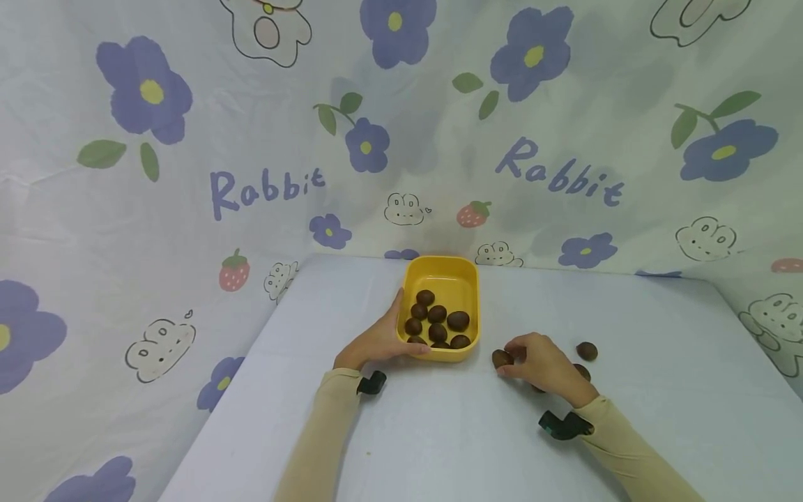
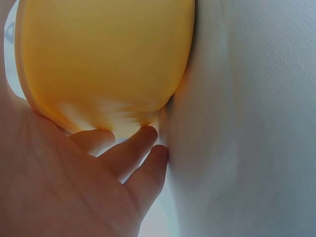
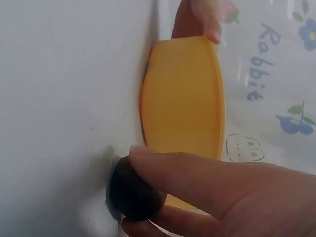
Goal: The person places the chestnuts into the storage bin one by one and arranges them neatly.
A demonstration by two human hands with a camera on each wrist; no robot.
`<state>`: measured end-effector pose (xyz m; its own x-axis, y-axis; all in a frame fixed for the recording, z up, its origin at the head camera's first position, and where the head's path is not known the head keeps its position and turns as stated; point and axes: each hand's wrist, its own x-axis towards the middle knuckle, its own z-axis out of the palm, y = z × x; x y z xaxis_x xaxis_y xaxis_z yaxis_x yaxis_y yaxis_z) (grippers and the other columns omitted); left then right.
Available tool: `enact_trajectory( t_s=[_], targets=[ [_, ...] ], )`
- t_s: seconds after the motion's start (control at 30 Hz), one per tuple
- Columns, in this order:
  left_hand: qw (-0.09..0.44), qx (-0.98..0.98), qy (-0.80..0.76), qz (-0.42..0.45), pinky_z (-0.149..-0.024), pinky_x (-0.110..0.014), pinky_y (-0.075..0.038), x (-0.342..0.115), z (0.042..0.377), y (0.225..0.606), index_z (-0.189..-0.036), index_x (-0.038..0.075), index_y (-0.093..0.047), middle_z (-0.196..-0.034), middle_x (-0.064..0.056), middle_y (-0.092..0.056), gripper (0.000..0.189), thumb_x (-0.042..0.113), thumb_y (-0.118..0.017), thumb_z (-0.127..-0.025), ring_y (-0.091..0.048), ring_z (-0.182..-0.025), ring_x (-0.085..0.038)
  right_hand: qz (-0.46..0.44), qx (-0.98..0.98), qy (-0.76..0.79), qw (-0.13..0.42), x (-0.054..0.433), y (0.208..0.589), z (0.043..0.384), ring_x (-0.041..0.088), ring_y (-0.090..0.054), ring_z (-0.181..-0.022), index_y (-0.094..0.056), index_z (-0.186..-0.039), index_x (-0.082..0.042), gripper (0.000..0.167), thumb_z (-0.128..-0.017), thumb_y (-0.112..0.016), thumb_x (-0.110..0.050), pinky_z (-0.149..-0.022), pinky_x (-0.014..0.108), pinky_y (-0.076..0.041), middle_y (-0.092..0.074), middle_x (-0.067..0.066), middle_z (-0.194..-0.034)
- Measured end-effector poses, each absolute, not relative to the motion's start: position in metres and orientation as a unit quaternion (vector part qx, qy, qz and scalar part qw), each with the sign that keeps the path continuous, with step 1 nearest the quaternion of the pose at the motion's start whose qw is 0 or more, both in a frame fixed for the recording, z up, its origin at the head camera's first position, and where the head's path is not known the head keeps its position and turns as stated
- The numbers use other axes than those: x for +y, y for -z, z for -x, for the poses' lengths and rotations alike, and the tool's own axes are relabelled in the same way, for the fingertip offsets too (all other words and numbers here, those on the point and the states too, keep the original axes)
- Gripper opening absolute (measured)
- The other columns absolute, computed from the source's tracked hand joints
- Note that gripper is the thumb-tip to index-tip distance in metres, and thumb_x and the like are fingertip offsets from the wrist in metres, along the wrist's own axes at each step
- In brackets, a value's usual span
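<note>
A yellow plastic box stands on the white table, with several round, dark brown nuts gathered at its near end. My left hand holds the box at its near left corner, thumb over the front rim and fingers along the side wall. To the right of the box, my right hand pinches one brown nut between thumb and fingers, close over the tabletop. Another nut lies beyond that hand, and two more are partly hidden by it.
A white cloth printed with flowers and rabbits hangs behind and at both sides of the white table. Black wrist cameras sit at both sleeve cuffs.
</note>
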<state>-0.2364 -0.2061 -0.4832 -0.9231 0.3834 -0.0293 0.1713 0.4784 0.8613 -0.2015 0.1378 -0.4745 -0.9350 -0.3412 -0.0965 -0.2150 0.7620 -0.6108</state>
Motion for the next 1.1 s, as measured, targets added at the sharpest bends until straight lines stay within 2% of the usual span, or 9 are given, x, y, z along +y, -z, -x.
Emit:
enact_trajectory(
  t_s=[0.27, 0.43, 0.67, 0.87, 0.97, 1.1],
  targets=[
    [0.113, 0.857, -0.477, -0.158, -0.13, -0.056, -0.021, -0.208, 0.236, 0.485, -0.166, 0.033, 0.012, -0.176, 0.003, -0.009, 0.144, 0.055, -0.092, -0.069, -0.023, -0.159, -0.019, 0.139, 0.927, 0.337, 0.093, 0.141, 0.469, 0.203, 0.017, -0.064, -0.09, -0.077, -0.11, -0.005, 0.038, -0.08, -0.089, -0.025, -0.077, 0.035, -0.057, -0.075, 0.004, -0.101],
    [0.103, 0.852, -0.483, -0.175, -0.129, -0.057, -0.024, -0.208, 0.237, 0.485, -0.166, 0.034, 0.007, -0.174, 0.001, -0.016, 0.141, 0.053, -0.093, -0.069, -0.028, -0.157, -0.021, 0.151, 0.922, 0.352, 0.062, 0.145, 0.463, 0.205, 0.019, -0.064, -0.094, -0.079, -0.108, -0.007, 0.034, -0.082, -0.087, -0.028, -0.075, 0.032, -0.054, -0.077, 0.003, -0.103],
    [0.096, 0.85, -0.482, -0.191, -0.13, -0.057, -0.018, -0.206, 0.239, 0.484, -0.166, 0.029, 0.011, -0.176, -0.002, -0.006, 0.142, 0.05, -0.093, -0.071, -0.017, -0.162, -0.022, 0.173, 0.908, 0.381, 0.025, 0.152, 0.451, 0.212, 0.016, -0.064, -0.091, -0.08, -0.111, -0.009, 0.032, -0.084, -0.085, -0.026, -0.077, 0.027, -0.055, -0.079, 0.002, -0.102],
    [0.094, 0.836, -0.5, -0.205, -0.129, -0.057, -0.023, -0.206, 0.241, 0.485, -0.165, 0.037, 0.005, -0.173, -0.003, -0.021, 0.138, 0.048, -0.094, -0.069, -0.029, -0.157, -0.023, 0.174, 0.882, 0.437, 0.012, 0.15, 0.432, 0.225, 0.017, -0.066, -0.086, -0.079, -0.116, -0.007, 0.036, -0.086, -0.084, -0.025, -0.073, 0.022, -0.057, -0.078, 0.01, -0.102],
    [0.095, 0.834, -0.503, -0.206, -0.129, -0.057, -0.024, -0.207, 0.24, 0.485, -0.165, 0.037, 0.004, -0.172, -0.003, -0.022, 0.138, 0.048, -0.095, -0.069, -0.031, -0.156, -0.024, 0.169, 0.872, 0.458, 0.019, 0.144, 0.425, 0.235, 0.017, -0.068, -0.086, -0.078, -0.12, -0.008, 0.038, -0.087, -0.084, -0.026, -0.074, 0.023, -0.058, -0.077, 0.012, -0.106],
    [0.097, 0.843, -0.491, -0.199, -0.13, -0.058, -0.021, -0.208, 0.238, 0.485, -0.166, 0.031, 0.009, -0.176, -0.001, -0.01, 0.142, 0.051, -0.094, -0.07, -0.022, -0.16, -0.024, 0.161, 0.86, 0.483, 0.028, 0.134, 0.421, 0.248, 0.018, -0.07, -0.087, -0.076, -0.123, -0.007, 0.041, -0.088, -0.084, -0.026, -0.076, 0.023, -0.06, -0.076, 0.016, -0.113]
  ],
)
